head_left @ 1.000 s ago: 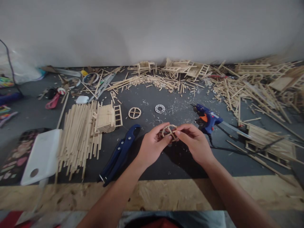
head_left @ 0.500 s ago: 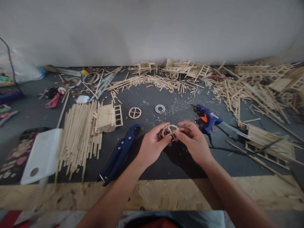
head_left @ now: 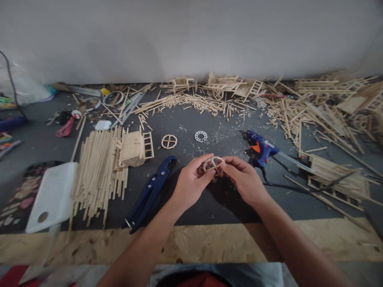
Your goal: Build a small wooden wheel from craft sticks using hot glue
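Observation:
My left hand [head_left: 191,184] and my right hand [head_left: 244,179] meet over the dark mat and both pinch a small round wooden wheel [head_left: 213,164] made of thin sticks. The wheel is held just above the mat, tilted toward me, partly hidden by my fingers. A finished spoked wooden wheel [head_left: 169,141] lies flat on the mat behind my left hand. A white plastic ring [head_left: 201,136] lies a little to its right. A blue glue gun [head_left: 262,149] rests just right of my right hand.
Blue cutters [head_left: 151,192] lie left of my left hand. A pile of long sticks [head_left: 98,169] and a small stick crate [head_left: 133,148] are further left, beside a white board [head_left: 54,195]. Stick scraps and wooden models [head_left: 338,179] crowd the back and right.
Both hands keep their pinch on the wheel. My right fingers have shifted slightly around its rim, and the view has drifted a little.

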Motion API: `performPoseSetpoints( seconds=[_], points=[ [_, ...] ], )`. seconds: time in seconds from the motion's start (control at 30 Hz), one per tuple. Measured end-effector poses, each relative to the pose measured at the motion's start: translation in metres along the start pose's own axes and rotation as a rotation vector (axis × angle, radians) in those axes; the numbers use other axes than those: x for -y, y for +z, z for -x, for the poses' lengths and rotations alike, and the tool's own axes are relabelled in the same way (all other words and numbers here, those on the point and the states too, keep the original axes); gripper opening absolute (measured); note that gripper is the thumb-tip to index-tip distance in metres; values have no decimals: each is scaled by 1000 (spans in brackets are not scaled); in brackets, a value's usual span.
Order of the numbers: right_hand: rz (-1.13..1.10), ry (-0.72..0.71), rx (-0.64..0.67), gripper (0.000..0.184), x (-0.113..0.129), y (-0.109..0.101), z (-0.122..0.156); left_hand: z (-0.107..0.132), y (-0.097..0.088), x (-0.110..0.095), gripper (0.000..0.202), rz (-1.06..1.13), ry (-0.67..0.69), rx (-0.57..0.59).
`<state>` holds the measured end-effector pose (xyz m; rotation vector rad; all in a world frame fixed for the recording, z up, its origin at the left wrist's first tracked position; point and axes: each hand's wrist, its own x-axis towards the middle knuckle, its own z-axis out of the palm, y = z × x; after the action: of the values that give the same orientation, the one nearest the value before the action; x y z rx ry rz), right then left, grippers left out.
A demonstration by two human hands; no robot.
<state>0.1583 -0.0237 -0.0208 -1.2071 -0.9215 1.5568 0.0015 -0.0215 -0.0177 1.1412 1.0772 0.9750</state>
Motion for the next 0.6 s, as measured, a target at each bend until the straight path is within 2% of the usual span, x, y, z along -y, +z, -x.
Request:
performPoseSetpoints(
  seconds=[0.17, 0.33, 0.47, 0.6],
  points=[
    [132, -28, -21, 21, 4, 1, 2, 0, 0, 0, 38, -6, 5, 0],
    [153, -37, -19, 19, 6, 0, 2, 0, 2, -2, 39, 56, -45, 2],
    [179, -31, -12, 21, 9, -1, 1, -2, 4, -6, 31, 127, -98, 16],
    [199, -19, 3, 21, 11, -2, 2, -2, 3, -8, 23, 44, -69, -11]
  ],
)
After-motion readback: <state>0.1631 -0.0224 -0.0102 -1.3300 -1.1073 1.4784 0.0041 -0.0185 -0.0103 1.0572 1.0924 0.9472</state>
